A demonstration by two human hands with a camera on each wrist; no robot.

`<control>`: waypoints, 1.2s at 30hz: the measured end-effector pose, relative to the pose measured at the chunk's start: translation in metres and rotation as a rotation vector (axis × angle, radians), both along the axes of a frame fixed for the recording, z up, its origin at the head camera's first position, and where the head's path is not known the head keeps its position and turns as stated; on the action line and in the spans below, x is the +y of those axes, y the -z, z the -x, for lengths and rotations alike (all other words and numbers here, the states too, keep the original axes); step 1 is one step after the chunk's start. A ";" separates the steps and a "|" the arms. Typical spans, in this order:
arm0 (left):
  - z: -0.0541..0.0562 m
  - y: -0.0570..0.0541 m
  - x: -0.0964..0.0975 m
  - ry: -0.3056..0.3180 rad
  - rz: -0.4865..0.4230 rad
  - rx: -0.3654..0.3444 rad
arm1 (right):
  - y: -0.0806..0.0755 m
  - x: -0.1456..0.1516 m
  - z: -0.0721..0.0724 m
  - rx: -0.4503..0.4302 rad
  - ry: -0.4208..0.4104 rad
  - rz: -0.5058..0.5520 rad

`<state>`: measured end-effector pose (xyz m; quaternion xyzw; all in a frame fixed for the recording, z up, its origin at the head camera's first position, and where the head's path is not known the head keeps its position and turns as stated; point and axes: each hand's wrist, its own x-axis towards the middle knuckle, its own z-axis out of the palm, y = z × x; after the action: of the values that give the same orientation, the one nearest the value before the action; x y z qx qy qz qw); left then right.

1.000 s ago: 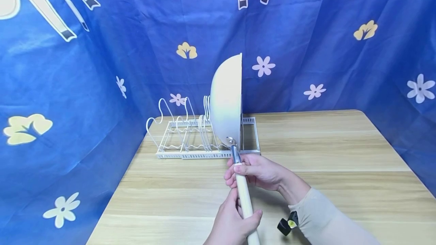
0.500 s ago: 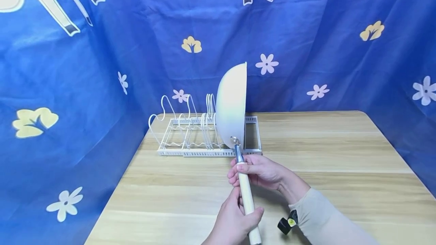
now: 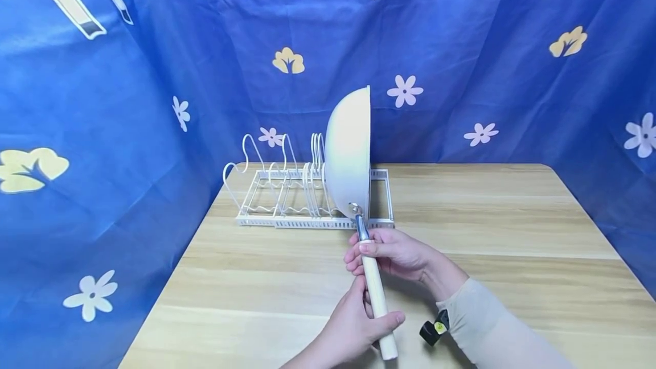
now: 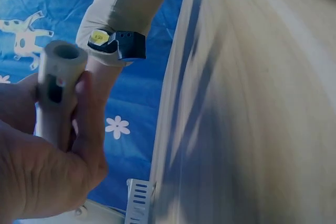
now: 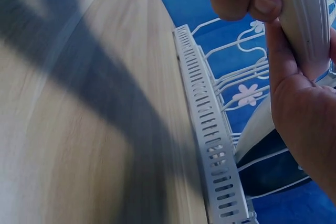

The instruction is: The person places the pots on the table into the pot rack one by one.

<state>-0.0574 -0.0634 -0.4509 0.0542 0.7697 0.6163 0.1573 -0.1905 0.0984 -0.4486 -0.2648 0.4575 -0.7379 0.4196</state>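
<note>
A white wok (image 3: 351, 147) stands on its edge in a white wire pan rack (image 3: 261, 222), its open side facing right. Its cream handle (image 3: 378, 295) slopes down toward me. My left hand (image 3: 351, 323) grips the handle close to its end, thumb across the top. Farther up, by the metal neck, my right hand (image 3: 397, 255) holds it between thumb and fingers. In the left wrist view the hollow handle end (image 4: 64, 53) pokes out above the left hand. The wok's dark inside (image 5: 268, 166) shows behind the rack's slotted rail in the right wrist view.
Bent wire dividers (image 3: 256, 158) rise from the rack's left half. The rack stands toward the back of a wooden table (image 3: 487, 204), with a blue patterned curtain (image 3: 451, 73) behind it. A black wrist device (image 3: 434, 328) sits at the right cuff.
The wok has sunk a little into the rack and shifted slightly right, both hands going with it. More of the handle end now shows. The head view has shifted slightly.
</note>
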 end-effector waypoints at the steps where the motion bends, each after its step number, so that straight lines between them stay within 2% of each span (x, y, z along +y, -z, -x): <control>1: 0.001 0.000 -0.001 0.018 -0.011 -0.008 | 0.001 0.001 0.001 0.002 -0.002 -0.002; 5: 0.004 0.003 -0.005 0.083 -0.129 -0.091 | 0.003 0.003 0.003 -0.002 -0.016 -0.012; 9: 0.008 0.007 -0.006 0.117 -0.256 -0.199 | 0.007 0.006 0.004 -0.001 -0.026 -0.020; 11: 0.010 0.009 -0.006 0.128 -0.277 -0.225 | 0.008 0.007 0.004 0.002 -0.014 -0.036; 14: 0.017 0.010 -0.007 0.155 -0.259 -0.244 | 0.010 0.008 0.004 0.017 0.046 -0.110; 17: 0.024 0.012 -0.009 0.168 -0.202 -0.242 | 0.012 0.009 0.003 0.076 0.145 -0.229; 21: 0.032 0.014 -0.012 0.156 -0.038 -0.174 | 0.014 0.008 0.001 0.185 0.257 -0.360; 25: 0.036 0.014 -0.013 0.159 0.140 -0.084 | 0.016 0.006 -0.003 0.243 0.313 -0.436; 29: 0.039 0.014 -0.012 0.179 0.276 -0.022 | 0.018 0.005 -0.004 0.299 0.341 -0.490; 32: 0.041 0.013 -0.013 0.200 0.344 0.016 | 0.019 0.005 -0.004 0.390 0.375 -0.565; 36: 0.039 0.010 -0.016 0.241 0.476 0.107 | 0.016 0.005 -0.006 0.584 0.426 -0.706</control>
<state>-0.0968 -0.0792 -0.4612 0.1392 0.8882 0.3911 0.1968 -0.1842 0.1031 -0.4642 -0.2030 0.8213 -0.5026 0.1780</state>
